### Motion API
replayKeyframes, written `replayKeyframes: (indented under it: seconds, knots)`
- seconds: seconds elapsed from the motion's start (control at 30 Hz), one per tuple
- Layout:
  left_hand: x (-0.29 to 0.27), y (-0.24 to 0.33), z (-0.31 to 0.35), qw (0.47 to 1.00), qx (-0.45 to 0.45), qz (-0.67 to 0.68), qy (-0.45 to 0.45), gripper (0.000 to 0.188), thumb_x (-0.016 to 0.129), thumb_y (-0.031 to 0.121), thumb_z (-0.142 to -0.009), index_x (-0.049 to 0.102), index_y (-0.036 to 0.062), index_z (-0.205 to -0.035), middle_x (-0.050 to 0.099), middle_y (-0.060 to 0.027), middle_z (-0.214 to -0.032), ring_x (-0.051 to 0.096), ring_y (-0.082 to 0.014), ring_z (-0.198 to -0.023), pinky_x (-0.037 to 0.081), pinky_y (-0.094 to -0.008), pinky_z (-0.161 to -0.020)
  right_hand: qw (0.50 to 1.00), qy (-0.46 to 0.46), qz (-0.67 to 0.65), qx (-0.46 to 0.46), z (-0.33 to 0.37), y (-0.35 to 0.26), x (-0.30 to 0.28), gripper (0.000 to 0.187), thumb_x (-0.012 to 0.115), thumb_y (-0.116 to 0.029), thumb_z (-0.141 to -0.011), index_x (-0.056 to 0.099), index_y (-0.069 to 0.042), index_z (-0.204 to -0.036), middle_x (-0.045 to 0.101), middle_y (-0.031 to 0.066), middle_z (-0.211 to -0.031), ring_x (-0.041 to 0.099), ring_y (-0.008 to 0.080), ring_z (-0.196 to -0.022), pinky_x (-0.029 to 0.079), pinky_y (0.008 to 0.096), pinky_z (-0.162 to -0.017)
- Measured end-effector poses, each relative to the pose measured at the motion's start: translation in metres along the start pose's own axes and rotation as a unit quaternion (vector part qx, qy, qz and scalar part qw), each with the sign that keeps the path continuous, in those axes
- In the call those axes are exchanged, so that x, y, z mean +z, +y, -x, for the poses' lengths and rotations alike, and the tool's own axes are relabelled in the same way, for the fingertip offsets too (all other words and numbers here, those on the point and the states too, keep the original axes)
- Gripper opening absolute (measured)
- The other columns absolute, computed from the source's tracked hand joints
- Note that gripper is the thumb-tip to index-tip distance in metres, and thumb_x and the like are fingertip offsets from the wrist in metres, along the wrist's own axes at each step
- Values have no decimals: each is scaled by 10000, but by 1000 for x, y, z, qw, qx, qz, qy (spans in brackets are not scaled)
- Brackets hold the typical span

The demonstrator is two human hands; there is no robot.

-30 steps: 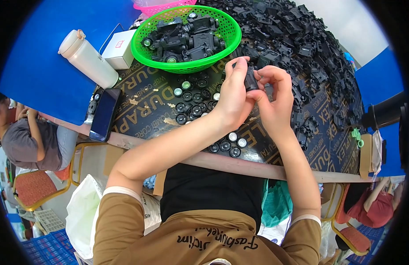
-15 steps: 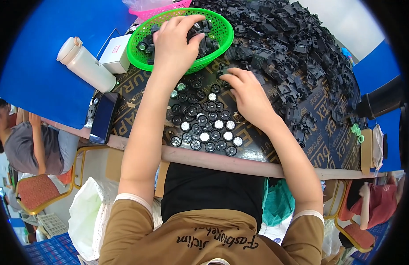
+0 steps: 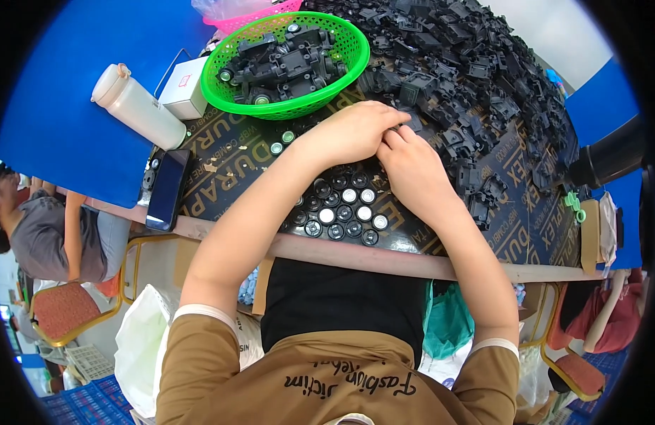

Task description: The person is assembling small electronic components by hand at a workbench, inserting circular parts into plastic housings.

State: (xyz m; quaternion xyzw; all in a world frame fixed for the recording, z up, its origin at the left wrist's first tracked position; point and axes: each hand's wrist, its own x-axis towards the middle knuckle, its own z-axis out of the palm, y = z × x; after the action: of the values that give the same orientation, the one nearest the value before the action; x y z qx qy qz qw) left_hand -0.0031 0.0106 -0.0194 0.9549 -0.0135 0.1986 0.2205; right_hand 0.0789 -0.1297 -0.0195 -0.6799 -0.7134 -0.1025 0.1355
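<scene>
My left hand (image 3: pixel 354 132) reaches across to the right, and its fingertips meet those of my right hand (image 3: pixel 412 161) beside the big heap of black plastic parts (image 3: pixel 455 78). Both sets of fingers are bent and pressed together; whatever is between them is hidden. Under my left forearm lie small black wheels (image 3: pixel 344 212), some with white or silver faces, partly covered by the arm. A green plastic basket (image 3: pixel 285 110) stands beyond my left hand, filled with black chassis-like parts (image 3: pixel 293 64), some with wheels on them.
Left of the basket are a white box (image 3: pixel 184 88), a white bottle (image 3: pixel 140 106) and a dark phone (image 3: pixel 168 190). A pink basket (image 3: pixel 260 15) is behind. At the right stand a black tube (image 3: pixel 607 159) and green rings (image 3: pixel 574 205). Other people sit at both sides.
My left hand has left the basket and come right and nearer to meet my right hand. The right hand has shifted slightly right and nearer. The basket's contents are now uncovered.
</scene>
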Motion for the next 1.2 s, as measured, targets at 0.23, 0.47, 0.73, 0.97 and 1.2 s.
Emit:
replayKeyframes:
  seconds: [0.23, 0.47, 0.73, 0.97, 1.2]
  knots:
    - [3, -10, 8, 995, -17, -19, -93, 352, 560, 130, -841, 540, 25, -1176, 539, -162, -1201, 485, -312, -1137, 390, -362, -971, 977, -93, -183, 63, 27, -10, -52, 218, 595, -7, -734, 578, -39, -949, 524, 125, -925, 560, 317, -859, 472, 385, -745]
    - [9, -3, 5, 996, 3, -23, -90, 538, 711, 180, -720, 524, 1, -1192, 567, -141, -1119, 481, -286, -1100, 404, -357, -942, 967, -91, -234, -45, 64, -33, -31, 240, 577, 2, -727, 566, -29, -965, 534, 114, -1016, 555, 298, -876, 476, 375, -756]
    - [3, 6, 3, 998, -49, 32, -3, 458, 730, 174, -703, 588, 31, -1113, 573, -126, -1021, 537, -264, -991, 442, -328, -864, 979, -79, -188, -24, 67, -30, -22, 253, 575, 4, -721, 541, -29, -970, 534, 132, -1009, 535, 308, -920, 462, 384, -780]
    - [-18, 24, 3, 972, -40, 191, 135, 441, 696, 164, -681, 586, 50, -1093, 541, -79, -932, 539, -198, -873, 451, -300, -776, 696, 111, -654, 275, 33, 22, -35, 124, 501, -19, -879, 566, -23, -985, 540, 4, -823, 496, 63, -673, 418, 204, -591]
    - [-20, 32, 5, 963, 8, 202, 176, 424, 726, 151, -664, 587, 38, -1049, 561, -80, -932, 556, -200, -876, 449, -297, -782, 479, 58, -863, 148, 6, 34, -21, 165, 532, -162, -919, 528, -34, -1024, 561, 24, -870, 528, 83, -720, 444, 224, -625]
